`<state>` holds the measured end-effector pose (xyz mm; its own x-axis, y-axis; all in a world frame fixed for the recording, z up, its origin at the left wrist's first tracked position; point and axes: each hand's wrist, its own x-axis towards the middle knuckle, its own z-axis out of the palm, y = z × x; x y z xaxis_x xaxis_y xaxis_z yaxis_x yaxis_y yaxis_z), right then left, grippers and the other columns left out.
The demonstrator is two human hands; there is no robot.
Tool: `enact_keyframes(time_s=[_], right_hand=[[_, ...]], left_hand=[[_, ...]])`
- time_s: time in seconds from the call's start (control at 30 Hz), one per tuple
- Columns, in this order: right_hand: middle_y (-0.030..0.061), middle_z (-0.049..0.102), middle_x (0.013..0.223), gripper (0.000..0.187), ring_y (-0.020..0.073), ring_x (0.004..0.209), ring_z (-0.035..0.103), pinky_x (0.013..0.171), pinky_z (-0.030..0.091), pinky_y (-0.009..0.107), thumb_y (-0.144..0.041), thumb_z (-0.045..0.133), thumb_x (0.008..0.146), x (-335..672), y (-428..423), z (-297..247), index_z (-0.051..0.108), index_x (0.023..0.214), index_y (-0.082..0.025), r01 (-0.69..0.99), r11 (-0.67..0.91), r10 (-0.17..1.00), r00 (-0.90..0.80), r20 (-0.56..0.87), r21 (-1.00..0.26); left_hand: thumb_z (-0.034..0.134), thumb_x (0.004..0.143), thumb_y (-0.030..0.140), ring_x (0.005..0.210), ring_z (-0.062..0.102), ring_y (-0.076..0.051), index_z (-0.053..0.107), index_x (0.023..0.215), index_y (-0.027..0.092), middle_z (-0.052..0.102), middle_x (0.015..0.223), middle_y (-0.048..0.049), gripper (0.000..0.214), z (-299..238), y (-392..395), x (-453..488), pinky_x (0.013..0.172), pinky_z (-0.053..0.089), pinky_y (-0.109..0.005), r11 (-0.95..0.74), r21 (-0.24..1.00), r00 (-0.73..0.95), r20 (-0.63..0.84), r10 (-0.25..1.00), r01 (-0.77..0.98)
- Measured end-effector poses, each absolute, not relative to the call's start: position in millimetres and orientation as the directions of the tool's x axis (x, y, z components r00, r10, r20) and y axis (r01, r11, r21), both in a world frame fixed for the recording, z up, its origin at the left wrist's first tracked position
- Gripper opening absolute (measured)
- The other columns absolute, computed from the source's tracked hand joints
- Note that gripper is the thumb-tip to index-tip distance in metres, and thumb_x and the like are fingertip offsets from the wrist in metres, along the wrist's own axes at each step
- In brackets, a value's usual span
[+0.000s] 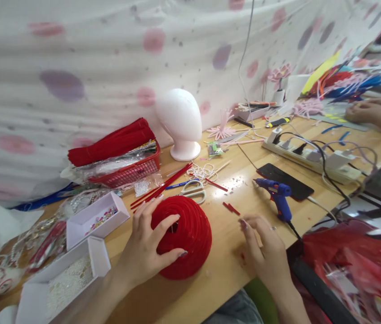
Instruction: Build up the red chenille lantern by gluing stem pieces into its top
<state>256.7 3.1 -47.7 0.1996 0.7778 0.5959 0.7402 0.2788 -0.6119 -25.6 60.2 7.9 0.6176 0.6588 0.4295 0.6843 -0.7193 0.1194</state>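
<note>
A round red dome [195, 234] with a velvety, ridged surface, like wound chenille stems, sits on the table with a small dark hole near its top. My left hand [151, 238] grips it from the left, thumb and fingers spread across the top and side. To the right of the dome, my right hand [264, 245] hovers over the table, thumb and index fingertips pressed together. Whatever is between them, if anything, is too small to see. Short red stem pieces [231, 208] lie just beyond that hand. A blue glue gun [276, 195] stands to its right.
Behind the dome are scissors [195, 191], long red stems [163, 185] and a white foam head [181, 121]. A red basket [132, 171] and white bead boxes [119, 209] stand left. A phone [284, 180] and power strip [311, 157] lie right. A co-worker's hands [365, 112] are far right.
</note>
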Motion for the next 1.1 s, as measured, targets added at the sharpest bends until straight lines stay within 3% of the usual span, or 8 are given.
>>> enact_keyframes(time_s=[0.2, 0.43, 0.57, 0.63, 0.73, 0.8, 0.93, 1.1], right_hand=[[0.0054, 0.068, 0.092, 0.013, 0.0205, 0.083, 0.067, 0.073, 0.049, 0.031, -0.027, 0.051, 0.1, 270.4, 12.0, -58.6, 0.059, 0.091, -0.022, 0.773, 0.2, 0.868, 0.145, 0.476, -0.601], [0.0036, 0.07, 0.084, 0.018, 0.0203, 0.075, 0.068, 0.064, 0.049, 0.029, -0.03, 0.05, 0.1, 271.1, 14.2, -56.6, 0.062, 0.088, -0.023, 0.804, 0.2, 0.894, 0.085, 0.441, -0.559], [0.0033, 0.071, 0.081, 0.023, 0.0196, 0.072, 0.069, 0.062, 0.05, 0.029, -0.035, 0.048, 0.102, 267.1, 15.8, -53.6, 0.061, 0.087, -0.023, 0.82, 0.222, 0.891, 0.05, 0.451, -0.528], [0.0045, 0.072, 0.083, 0.027, 0.0202, 0.074, 0.069, 0.063, 0.05, 0.029, -0.039, 0.047, 0.102, 267.0, 23.0, -48.1, 0.06, 0.084, -0.023, 0.831, 0.229, 0.891, 0.031, 0.453, -0.507], [0.005, 0.071, 0.085, 0.035, 0.0196, 0.077, 0.069, 0.067, 0.05, 0.029, -0.042, 0.048, 0.102, 271.5, 46.4, -34.4, 0.057, 0.075, -0.022, 0.857, 0.225, 0.911, -0.017, 0.412, -0.463], [0.005, 0.069, 0.082, 0.033, 0.0189, 0.076, 0.067, 0.068, 0.05, 0.029, -0.037, 0.049, 0.101, 277.8, 68.0, -25.1, 0.058, 0.074, -0.021, 0.887, 0.194, 0.934, -0.037, 0.355, -0.418], [0.0078, 0.069, 0.09, 0.018, 0.0185, 0.08, 0.066, 0.072, 0.051, 0.031, -0.028, 0.055, 0.098, 292.2, 108.9, -19.5, 0.065, 0.089, -0.016, 0.949, 0.066, 0.972, 0.009, 0.236, -0.308], [0.0077, 0.067, 0.114, 0.028, 0.0184, 0.098, 0.066, 0.086, 0.058, 0.039, -0.038, 0.062, 0.098, 294.7, 137.5, -35.9, 0.064, 0.114, -0.016, 0.974, 0.001, 0.991, 0.029, 0.131, -0.225]], left_hand=[[0.065, 0.089, 0.043, 0.143, 0.026, -0.039, 0.047, 0.125, 0.027, 0.019, 0.156, -0.0149, 0.043, 6.8, 66.0, -20.4, 0.109, 0.039, -0.061, -0.684, 0.244, 0.591, 0.361, 0.722, 0.687], [0.064, 0.091, 0.038, 0.14, 0.029, -0.04, 0.048, 0.125, 0.025, 0.025, 0.152, -0.0175, 0.041, 5.6, 63.1, -19.8, 0.109, 0.04, -0.06, -0.74, 0.204, 0.626, 0.42, 0.658, 0.641], [0.05, 0.1, 0.026, 0.14, 0.036, -0.031, 0.051, 0.131, 0.025, 0.035, 0.15, -0.0146, 0.03, 20.9, 64.5, -30.3, 0.112, 0.039, -0.048, -0.756, 0.265, 0.579, 0.509, 0.637, 0.598], [0.044, 0.1, 0.011, 0.131, 0.046, -0.023, 0.057, 0.123, 0.026, 0.051, 0.137, -0.0094, 0.031, 32.8, 69.4, -38.6, 0.111, 0.039, -0.041, -0.758, 0.298, 0.514, 0.587, 0.625, 0.58], [0.047, 0.097, 0.004, 0.105, 0.059, -0.017, 0.063, 0.113, 0.027, 0.07, 0.095, 0.0013, 0.033, 40.3, 75.1, -51.2, 0.11, 0.038, -0.039, -0.787, 0.321, 0.46, 0.67, 0.582, 0.527], [0.056, 0.094, 0.005, 0.094, 0.061, -0.016, 0.066, 0.11, 0.027, 0.069, 0.077, 0.0049, 0.029, 33.1, 72.8, -56.9, 0.107, 0.042, -0.038, -0.768, 0.415, 0.379, 0.693, 0.614, 0.487], [0.069, 0.089, 0.012, 0.082, 0.065, -0.013, 0.062, 0.088, 0.026, 0.07, 0.078, 0.0064, 0.016, 6.6, 55.9, -62.2, 0.097, 0.053, -0.032, -0.626, 0.731, 0.142, 0.613, 0.777, 0.272], [0.076, 0.086, 0.019, 0.073, 0.07, -0.013, 0.067, 0.077, 0.026, 0.075, 0.074, 0.0062, 0.015, -1.2, 46.5, -68.9, 0.085, 0.058, -0.028, -0.614, 0.75, 0.162, 0.593, 0.789, 0.248]])
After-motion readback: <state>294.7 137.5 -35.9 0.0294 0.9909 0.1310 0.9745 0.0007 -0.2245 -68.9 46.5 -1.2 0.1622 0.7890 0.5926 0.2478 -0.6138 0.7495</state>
